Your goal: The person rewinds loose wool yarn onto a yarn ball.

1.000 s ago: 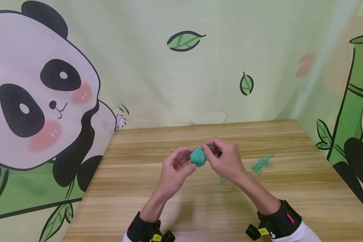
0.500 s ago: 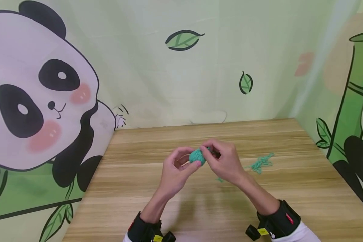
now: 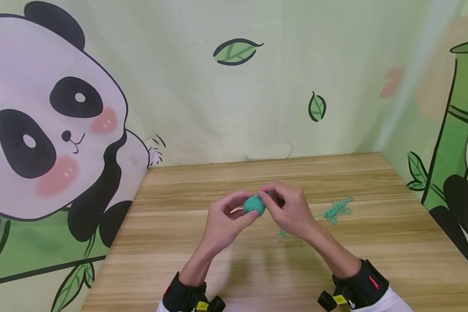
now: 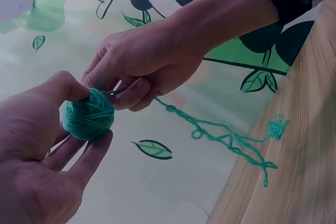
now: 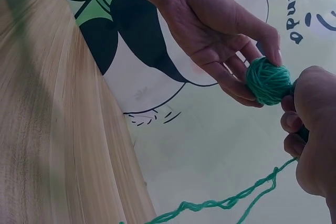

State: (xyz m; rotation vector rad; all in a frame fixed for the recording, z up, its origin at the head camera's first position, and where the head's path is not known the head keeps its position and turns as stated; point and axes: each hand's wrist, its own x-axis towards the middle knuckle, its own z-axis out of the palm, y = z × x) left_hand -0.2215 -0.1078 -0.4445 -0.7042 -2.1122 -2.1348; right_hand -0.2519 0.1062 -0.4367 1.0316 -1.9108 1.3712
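Note:
A small ball of teal yarn (image 3: 253, 206) is held above the table between the thumb and fingers of my left hand (image 3: 227, 223). My right hand (image 3: 290, 208) is at the ball's right side, its thumb and forefinger pinching the yarn strand right against it. In the left wrist view the wound ball (image 4: 90, 114) shows crossing wraps, and a twisted loose strand (image 4: 210, 129) trails out from under the right hand (image 4: 144, 61). The right wrist view shows the left hand (image 5: 220, 45) cupping the ball from the far side, with the strand (image 5: 231, 200) hanging below the right fist.
A loose tangle of teal yarn (image 3: 337, 211) lies on the wooden table (image 3: 171, 242) right of the hands. A short yarn end (image 3: 282, 232) shows below the right hand. Behind the table hangs a panda-printed cloth (image 3: 179, 86).
The ball has turned slightly and shifted a little left in the fingers. My right hand has dipped slightly beside it, and the hanging yarn end has moved a little left.

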